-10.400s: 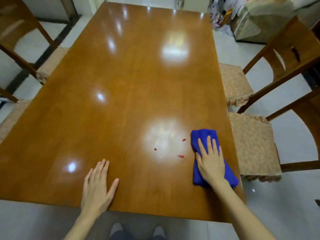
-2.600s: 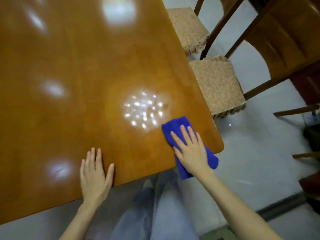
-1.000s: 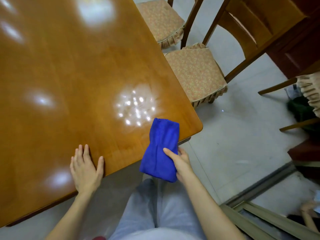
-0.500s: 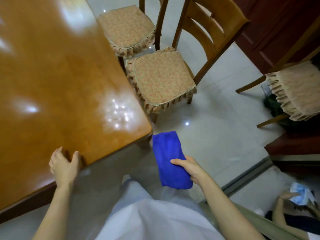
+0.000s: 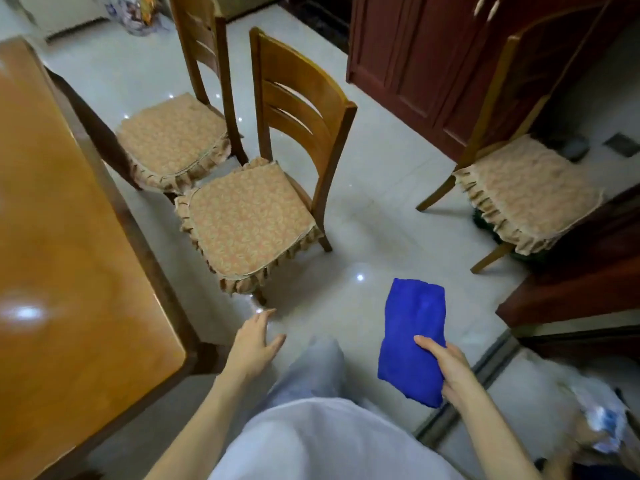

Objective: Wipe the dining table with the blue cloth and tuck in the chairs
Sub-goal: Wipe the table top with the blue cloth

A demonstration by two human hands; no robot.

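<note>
The right hand is gripping the folded cloth at five o'clock, thumb lying across its top and fingers curling underneath. It is holding the cloth in the air above the floor, well apart from the bench. The left hand is hovering at seven o'clock with fingers straight and slightly apart, holding nothing, near the bench corner. The bench is filling the nine o'clock side. Two cushioned chairs are standing just beside it, seats outside its edge: the near chair by the centre and the far chair at ten o'clock. A third chair is standing at two o'clock, near a dark red cabinet.
</note>
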